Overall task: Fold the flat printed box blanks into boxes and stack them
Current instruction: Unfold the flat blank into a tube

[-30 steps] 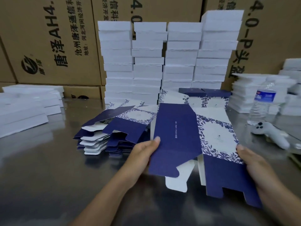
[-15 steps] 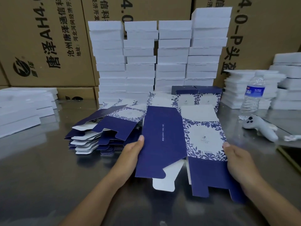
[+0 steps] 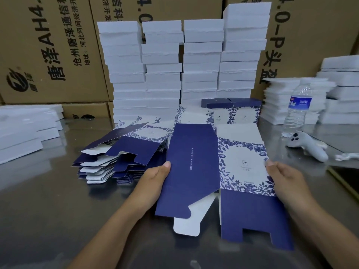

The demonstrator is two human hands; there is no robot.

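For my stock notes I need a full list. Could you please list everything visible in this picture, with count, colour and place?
held box blank: one, navy and white leaf print, centre, between the hands
flat blanks pile: one, navy and white, left of it
folded printed boxes: at least two, navy and white, behind it
tall white stacks: four, white, back centre
low white stacks: several, white, far left and right
water bottle: one, clear, blue label, right
controller: one, pale grey, near the bottle
cartons: several, brown, back wall
table: one, grey metal, below everything
left hand: one, grips blank's left edge
right hand: one, grips blank's right edge
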